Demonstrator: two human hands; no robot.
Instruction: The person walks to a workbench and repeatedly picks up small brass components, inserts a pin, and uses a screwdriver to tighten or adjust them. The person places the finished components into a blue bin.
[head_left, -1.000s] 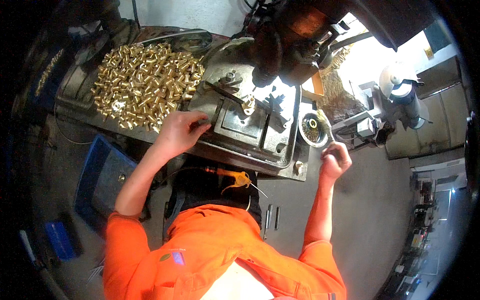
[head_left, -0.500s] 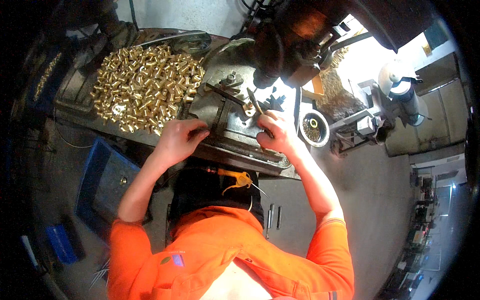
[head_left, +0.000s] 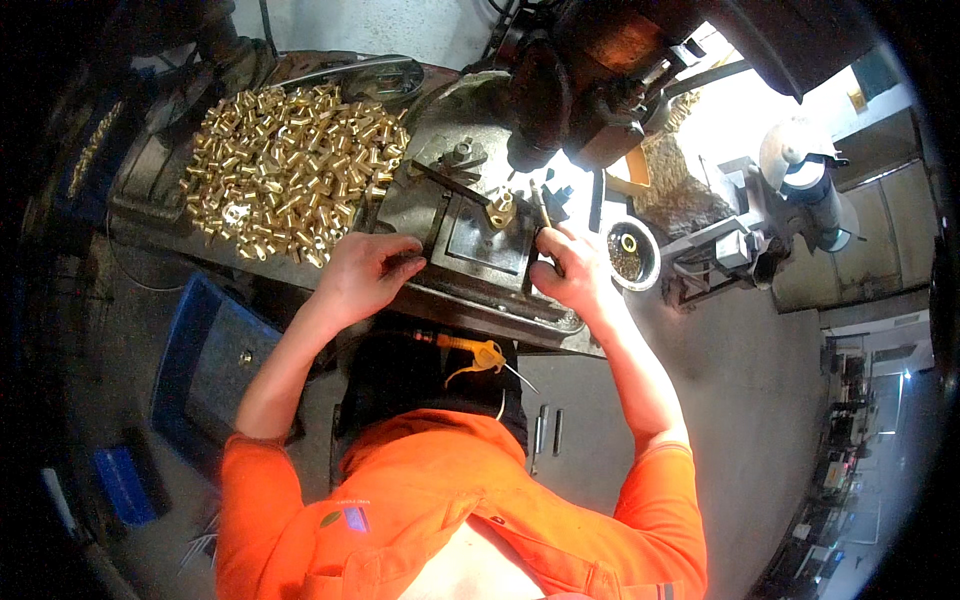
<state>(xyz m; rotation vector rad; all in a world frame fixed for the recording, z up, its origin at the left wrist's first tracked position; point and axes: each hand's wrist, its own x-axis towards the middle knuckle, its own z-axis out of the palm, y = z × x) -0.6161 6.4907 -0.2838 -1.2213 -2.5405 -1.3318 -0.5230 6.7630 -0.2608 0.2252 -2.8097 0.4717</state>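
Note:
My left hand (head_left: 378,270) hovers at the front edge of the machine table, fingers curled loosely; a gap shows between thumb and fingers, with nothing visible in it. My right hand (head_left: 572,265) grips a slim stick-like tool (head_left: 541,203), tan and dark, whose tip points away from me. Left of that tip, a brass fitting (head_left: 502,207) sits at the end of a dark bar, above a flat metal plate (head_left: 488,245). A clamp with a nut (head_left: 460,153) stands behind the bar. The machine's dark head (head_left: 535,145) hangs over the far side.
A large heap of brass pieces (head_left: 290,170) lies left on the bench. To the right stands a round bowl (head_left: 648,262) of chips with a brass ring. A yellow air blow gun (head_left: 478,354) hangs before my lap. A blue bin (head_left: 185,340) is at lower left.
My right hand and the stick-like tool have shifted right, away from the brass fitting, which now shows more fully. My left hand has moved slightly right.

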